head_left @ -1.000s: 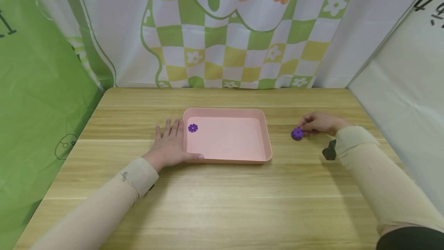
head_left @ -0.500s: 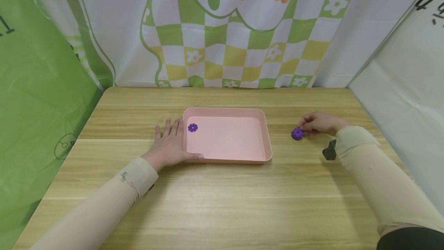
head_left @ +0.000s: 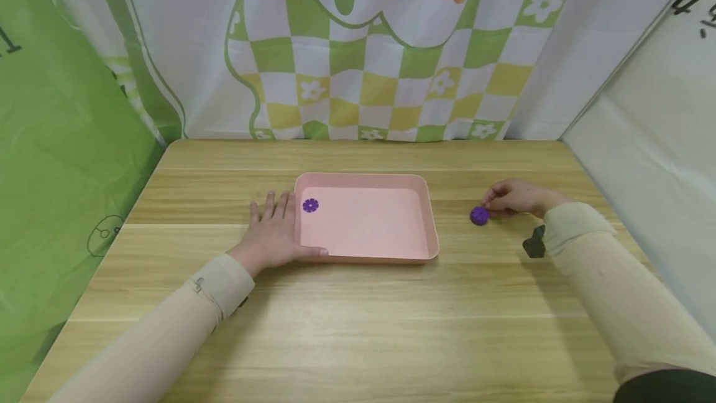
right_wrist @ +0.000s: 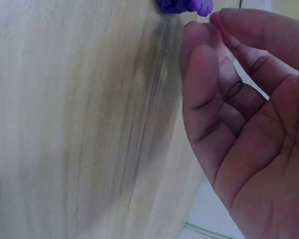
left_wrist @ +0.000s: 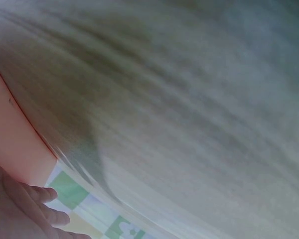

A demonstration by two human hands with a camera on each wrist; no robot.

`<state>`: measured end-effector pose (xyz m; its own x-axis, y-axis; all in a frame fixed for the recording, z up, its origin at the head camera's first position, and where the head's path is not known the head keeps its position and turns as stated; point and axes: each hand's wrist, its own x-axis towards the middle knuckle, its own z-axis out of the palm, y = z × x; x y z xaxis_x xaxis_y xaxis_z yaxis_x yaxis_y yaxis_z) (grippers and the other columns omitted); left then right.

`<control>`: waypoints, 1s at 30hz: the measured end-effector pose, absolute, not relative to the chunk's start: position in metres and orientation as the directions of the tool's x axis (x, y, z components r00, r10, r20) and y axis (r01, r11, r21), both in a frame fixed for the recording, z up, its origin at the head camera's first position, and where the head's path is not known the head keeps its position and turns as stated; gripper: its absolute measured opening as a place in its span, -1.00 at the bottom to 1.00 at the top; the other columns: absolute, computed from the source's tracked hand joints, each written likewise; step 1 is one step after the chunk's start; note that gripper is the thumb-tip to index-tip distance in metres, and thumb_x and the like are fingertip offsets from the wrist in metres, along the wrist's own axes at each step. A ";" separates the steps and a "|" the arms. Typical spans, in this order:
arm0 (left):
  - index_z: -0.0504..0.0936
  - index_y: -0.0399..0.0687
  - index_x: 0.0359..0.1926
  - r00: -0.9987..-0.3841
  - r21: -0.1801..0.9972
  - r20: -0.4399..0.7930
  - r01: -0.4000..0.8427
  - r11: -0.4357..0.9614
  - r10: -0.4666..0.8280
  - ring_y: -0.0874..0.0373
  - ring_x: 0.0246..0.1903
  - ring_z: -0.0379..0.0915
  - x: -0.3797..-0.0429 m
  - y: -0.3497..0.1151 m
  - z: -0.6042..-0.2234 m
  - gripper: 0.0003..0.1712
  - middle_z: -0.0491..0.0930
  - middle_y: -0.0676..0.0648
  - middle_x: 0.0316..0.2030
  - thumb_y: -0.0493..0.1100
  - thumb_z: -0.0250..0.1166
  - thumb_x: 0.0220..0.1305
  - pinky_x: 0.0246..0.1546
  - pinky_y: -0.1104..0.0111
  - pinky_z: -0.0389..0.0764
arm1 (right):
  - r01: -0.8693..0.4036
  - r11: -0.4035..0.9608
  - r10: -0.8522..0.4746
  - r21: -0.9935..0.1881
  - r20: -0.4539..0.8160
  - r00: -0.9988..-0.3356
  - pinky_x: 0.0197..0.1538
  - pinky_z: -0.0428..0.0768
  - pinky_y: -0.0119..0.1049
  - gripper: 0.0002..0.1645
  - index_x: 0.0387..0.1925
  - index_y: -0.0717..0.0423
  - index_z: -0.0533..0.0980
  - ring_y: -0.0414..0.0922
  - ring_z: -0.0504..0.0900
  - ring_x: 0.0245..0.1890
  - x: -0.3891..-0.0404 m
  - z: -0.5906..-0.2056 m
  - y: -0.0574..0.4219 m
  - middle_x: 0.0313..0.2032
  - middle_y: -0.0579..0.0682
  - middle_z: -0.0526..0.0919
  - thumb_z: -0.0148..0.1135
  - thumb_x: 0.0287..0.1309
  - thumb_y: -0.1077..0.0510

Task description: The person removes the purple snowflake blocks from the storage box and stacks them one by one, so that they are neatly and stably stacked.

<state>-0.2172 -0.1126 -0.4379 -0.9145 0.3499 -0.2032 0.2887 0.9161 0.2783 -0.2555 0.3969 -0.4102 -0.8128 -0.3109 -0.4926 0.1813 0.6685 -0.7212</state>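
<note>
On the wooden table a shallow pink tray (head_left: pixel 369 222) holds one purple notched snowflake disc (head_left: pixel 310 205) near its left wall. My left hand (head_left: pixel 274 238) lies against the tray's left side with fingers spread, thumb along the front rim. In the left wrist view, that hand (left_wrist: pixel 15 211) shows partly beside the tray's pink wall (left_wrist: pixel 15 129). To the right of the tray sits a small stack of purple snowflake discs (head_left: pixel 479 215). There my right hand (head_left: pixel 514 198) pinches the edge of a disc with thumb and forefinger; the right wrist view shows the fingertips at the purple discs (right_wrist: pixel 182 5).
A black wrist-camera mount (head_left: pixel 535 244) hangs beneath the right cuff. Behind the table (head_left: pixel 363 328) hangs a checked, flowered curtain (head_left: pixel 386 86). A green sheet (head_left: pixel 73 142) hangs on the left and a white one (head_left: pixel 649 142) on the right.
Both hands, the tray and the purple discs stay almost where they were. The head view has shifted very slightly.
</note>
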 end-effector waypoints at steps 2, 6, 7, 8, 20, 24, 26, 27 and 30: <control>-0.29 -0.38 0.61 -0.915 0.279 -0.201 0.290 0.915 0.351 -0.35 0.56 -0.56 -0.217 -0.113 -0.438 0.72 -0.28 -0.37 0.61 0.75 0.25 -0.10 0.42 -0.30 -0.57 | 0.172 0.685 -0.306 -0.708 -0.494 -0.814 -0.32 0.55 -0.44 -0.77 -0.06 0.47 0.53 -0.25 0.53 -0.42 -0.254 -0.409 0.394 -0.38 -0.09 0.61 0.16 0.41 0.31; -0.29 -0.39 0.61 -0.915 0.279 -0.196 0.294 0.914 0.353 -0.37 0.56 -0.55 -0.217 -0.113 -0.439 0.70 -0.27 -0.39 0.61 0.74 0.25 -0.08 0.42 -0.31 -0.56 | 0.132 0.710 -0.316 -0.691 -0.481 -0.818 -0.34 0.51 -0.42 -0.78 -0.09 0.44 0.53 -0.24 0.48 -0.44 -0.254 -0.409 0.392 -0.40 -0.08 0.57 0.17 0.40 0.28; -0.29 -0.39 0.61 -0.915 0.278 -0.195 0.294 0.914 0.354 -0.37 0.56 -0.54 -0.217 -0.113 -0.439 0.70 -0.27 -0.39 0.61 0.74 0.25 -0.08 0.42 -0.32 -0.56 | 0.127 0.713 -0.316 -0.689 -0.478 -0.819 -0.34 0.52 -0.41 -0.77 -0.08 0.44 0.53 -0.23 0.48 -0.44 -0.255 -0.409 0.391 -0.39 -0.07 0.57 0.17 0.41 0.28; -0.28 -0.39 0.61 -0.915 0.277 -0.195 0.294 0.915 0.353 -0.37 0.56 -0.54 -0.217 -0.113 -0.439 0.70 -0.27 -0.39 0.61 0.74 0.25 -0.07 0.42 -0.31 -0.56 | 0.123 0.716 -0.316 -0.687 -0.476 -0.821 -0.35 0.51 -0.41 -0.78 -0.08 0.44 0.52 -0.23 0.48 -0.44 -0.255 -0.409 0.391 -0.38 -0.07 0.57 0.17 0.41 0.28; -0.31 -0.36 0.61 -0.912 0.273 -0.210 0.292 0.917 0.352 -0.34 0.57 -0.56 -0.218 -0.113 -0.439 0.71 -0.28 -0.36 0.61 0.77 0.23 -0.09 0.43 -0.30 -0.55 | 0.080 0.740 -0.313 -0.668 -0.446 -0.838 -0.26 0.58 -0.34 -0.73 -0.02 0.48 0.50 -0.14 0.52 -0.31 -0.259 -0.402 0.390 -0.30 -0.02 0.59 0.13 0.41 0.29; -0.32 -0.36 0.61 -0.911 0.268 -0.212 0.293 0.918 0.353 -0.35 0.56 -0.56 -0.219 -0.113 -0.438 0.71 -0.29 -0.37 0.61 0.76 0.22 -0.08 0.43 -0.30 -0.55 | 0.051 0.730 -0.324 -0.682 -0.410 -0.853 -0.20 0.62 -0.30 -0.70 0.02 0.51 0.47 -0.12 0.54 -0.28 -0.265 -0.392 0.382 -0.28 0.02 0.59 0.09 0.43 0.30; -0.33 -0.36 0.61 -0.911 0.268 -0.214 0.291 0.918 0.352 -0.35 0.56 -0.56 -0.219 -0.113 -0.439 0.70 -0.30 -0.37 0.61 0.76 0.22 -0.07 0.42 -0.30 -0.56 | 0.039 0.722 -0.332 -0.691 -0.394 -0.857 -0.12 0.65 -0.24 -0.67 0.07 0.52 0.45 -0.11 0.57 -0.22 -0.269 -0.387 0.375 -0.23 0.06 0.61 0.08 0.45 0.29; -0.33 -0.35 0.61 -0.912 0.268 -0.215 0.290 0.919 0.350 -0.35 0.56 -0.56 -0.219 -0.112 -0.439 0.70 -0.30 -0.36 0.61 0.76 0.22 -0.07 0.42 -0.30 -0.56 | 0.032 0.716 -0.340 -0.698 -0.388 -0.857 -0.08 0.66 -0.20 -0.66 0.09 0.52 0.44 -0.09 0.59 -0.18 -0.271 -0.386 0.370 -0.20 0.09 0.63 0.07 0.46 0.28; -0.34 -0.34 0.61 -0.911 0.271 -0.219 0.289 0.918 0.351 -0.34 0.56 -0.58 -0.219 -0.112 -0.440 0.71 -0.31 -0.36 0.61 0.76 0.22 -0.08 0.42 -0.29 -0.58 | 0.018 0.697 -0.367 -0.717 -0.378 -0.850 0.03 0.67 -0.12 -0.62 0.14 0.51 0.42 -0.04 0.61 -0.07 -0.276 -0.381 0.354 -0.09 0.16 0.64 0.04 0.50 0.25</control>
